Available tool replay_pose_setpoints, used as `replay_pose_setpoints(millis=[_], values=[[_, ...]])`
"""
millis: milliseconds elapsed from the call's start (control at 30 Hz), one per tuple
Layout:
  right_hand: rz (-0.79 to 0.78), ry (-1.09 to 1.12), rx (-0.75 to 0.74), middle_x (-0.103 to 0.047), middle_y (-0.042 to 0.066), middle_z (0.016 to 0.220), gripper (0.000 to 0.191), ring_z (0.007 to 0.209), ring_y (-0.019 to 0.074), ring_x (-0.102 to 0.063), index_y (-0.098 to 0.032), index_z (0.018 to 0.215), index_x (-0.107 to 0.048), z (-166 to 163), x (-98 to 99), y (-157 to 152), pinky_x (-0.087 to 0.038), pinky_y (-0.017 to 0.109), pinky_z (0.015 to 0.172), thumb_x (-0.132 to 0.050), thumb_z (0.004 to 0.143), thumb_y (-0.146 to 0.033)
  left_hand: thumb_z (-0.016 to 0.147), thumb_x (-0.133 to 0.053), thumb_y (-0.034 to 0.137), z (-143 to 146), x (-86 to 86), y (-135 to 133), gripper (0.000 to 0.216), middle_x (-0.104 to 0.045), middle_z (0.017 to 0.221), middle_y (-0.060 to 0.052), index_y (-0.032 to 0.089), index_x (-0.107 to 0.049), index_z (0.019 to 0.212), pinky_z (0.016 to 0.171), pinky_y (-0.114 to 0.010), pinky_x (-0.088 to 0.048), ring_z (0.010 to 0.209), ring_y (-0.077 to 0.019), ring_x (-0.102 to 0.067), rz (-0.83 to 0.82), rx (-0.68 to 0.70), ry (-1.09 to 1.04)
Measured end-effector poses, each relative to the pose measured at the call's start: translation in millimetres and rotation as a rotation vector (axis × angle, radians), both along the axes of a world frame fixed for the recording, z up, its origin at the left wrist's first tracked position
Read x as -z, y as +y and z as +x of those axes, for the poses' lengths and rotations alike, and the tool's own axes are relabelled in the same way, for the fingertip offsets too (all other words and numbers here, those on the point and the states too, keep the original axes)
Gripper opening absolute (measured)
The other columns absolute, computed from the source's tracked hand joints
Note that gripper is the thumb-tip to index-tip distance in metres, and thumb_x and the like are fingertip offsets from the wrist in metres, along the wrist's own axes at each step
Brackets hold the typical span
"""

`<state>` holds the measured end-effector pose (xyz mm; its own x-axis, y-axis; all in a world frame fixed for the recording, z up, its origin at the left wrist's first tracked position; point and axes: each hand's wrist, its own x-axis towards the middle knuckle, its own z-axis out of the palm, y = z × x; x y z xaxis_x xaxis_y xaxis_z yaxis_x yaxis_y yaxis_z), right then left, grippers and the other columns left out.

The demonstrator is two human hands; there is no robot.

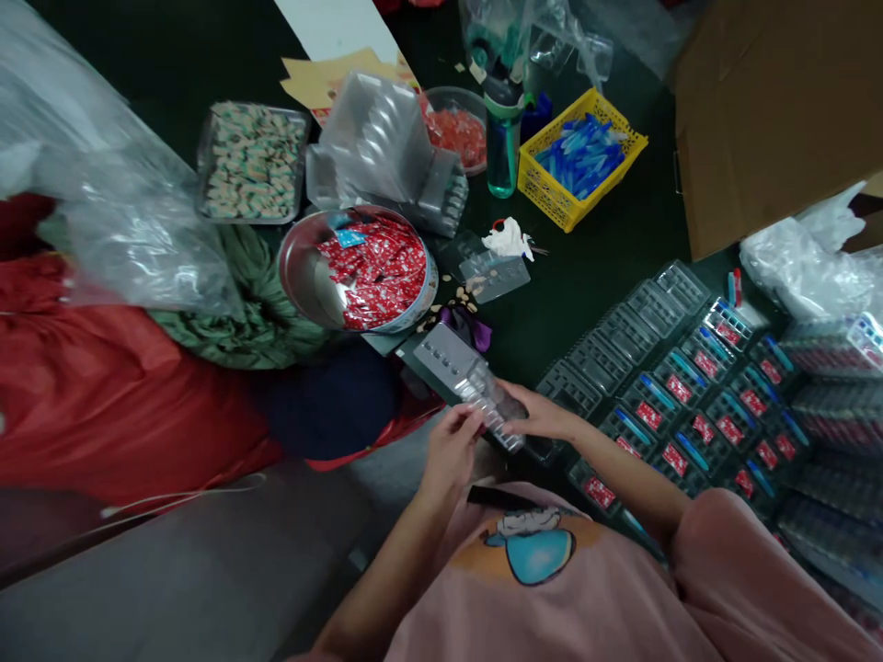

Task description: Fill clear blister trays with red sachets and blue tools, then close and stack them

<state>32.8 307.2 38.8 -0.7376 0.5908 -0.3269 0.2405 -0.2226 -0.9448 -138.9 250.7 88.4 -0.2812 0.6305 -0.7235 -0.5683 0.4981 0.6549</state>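
Observation:
A stack of clear plastic blister trays (pixel 452 357) lies at the table's near edge, with molded compartments along it. My right hand (pixel 538 411) wraps the stack's right end, thumb and fingers closed on it. At the near side, my left hand (pixel 455 446) pinches the edge of a tray, thumb against bent fingers. How many trays each hand grips is hard to make out. Just beyond the stack are a purple item (pixel 475 329) and a round tin (pixel 407 317) of small red packets (pixel 379 267).
Filled trays (pixel 680 388) stand in rows at right beside empty clear trays (pixel 613 331). A yellow basket (pixel 569 216) holds blue pen-like sticks. Behind are a green bottle (pixel 502 152), a tray of small wrapped pieces (pixel 255 165) and a cardboard box (pixel 773 119). Red fabric (pixel 124 386) lies left.

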Motion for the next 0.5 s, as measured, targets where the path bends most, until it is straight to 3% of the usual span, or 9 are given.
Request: replay_pose_setpoints(millis=[267,500], values=[[-0.18,0.024,0.352,-0.04,0.008,0.153,0.083,0.14,0.0289,-0.04,-0.025,0.151,-0.035,46,-2.9,21,-0.031,0.048,0.116,-0.067,0.081,-0.056,0.046,-0.092,0.036,32,2.7,76,0.038,-0.065,0.061,-0.002,0.013,-0.072,0.07,0.061,-0.025,-0.047,0.057,-0.0102,-0.057,0.024,0.279,-0.162],[-0.254,0.177,0.433,-0.046,0.007,0.151,0.078,0.139,0.027,-0.042,-0.025,0.147,-0.04,53,7.7,44,-0.028,0.046,0.119,-0.067,0.081,-0.055,0.045,-0.093,0.039,48,8.0,111,0.039,-0.065,0.061,-0.002,0.014,-0.072,0.068,0.061,-0.024,-0.047,0.057,-0.0096,-0.057,0.054,0.304,-0.185]])
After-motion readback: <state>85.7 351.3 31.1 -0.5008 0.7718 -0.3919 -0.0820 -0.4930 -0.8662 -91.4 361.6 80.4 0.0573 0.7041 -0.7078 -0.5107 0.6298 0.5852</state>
